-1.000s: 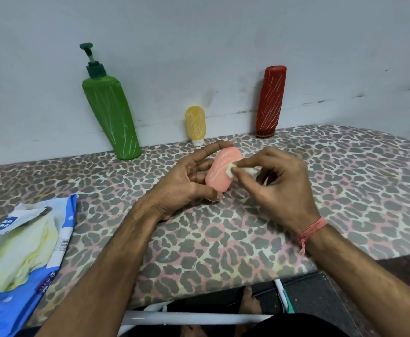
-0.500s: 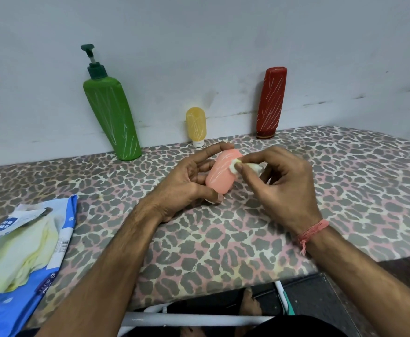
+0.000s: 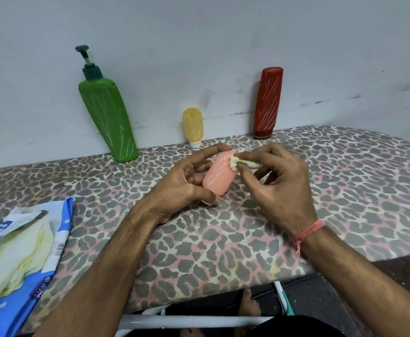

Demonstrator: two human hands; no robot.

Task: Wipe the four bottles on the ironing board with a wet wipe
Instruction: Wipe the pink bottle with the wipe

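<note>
pink bottle [image 3: 219,176] is clamped in left hand [image 3: 182,188], right hand [image 3: 279,183] pinches wipe [image 3: 235,162]; hard rubbing could make it slip out.

Three bottles [image 3: 192,127] stand behind the hand-held bottle [image 3: 219,175] — wipes pack [image 3: 16,254] lies left.

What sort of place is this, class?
Probably a room at home: a leopard-print ironing board pushed against a scuffed painted wall, with an open wet-wipe pack lying on it.
</note>
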